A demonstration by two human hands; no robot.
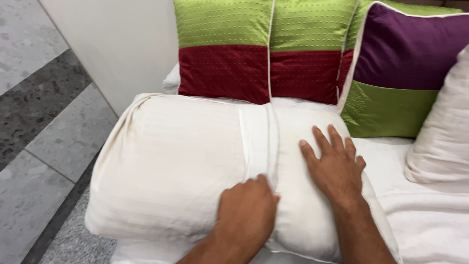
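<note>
A large cream pillow in a striped case lies across the near corner of a bed. The case's open flap forms a folded band down the pillow's middle. My left hand presses on the pillow just below that band, its fingers curled at the flap's edge. My right hand rests flat on the pillow's right part, fingers spread, holding nothing.
Two green-and-red cushions and a purple-and-green cushion stand against the headboard. Another cream pillow leans at the right. White bedsheet lies to the right; grey stone floor and a white wall lie to the left.
</note>
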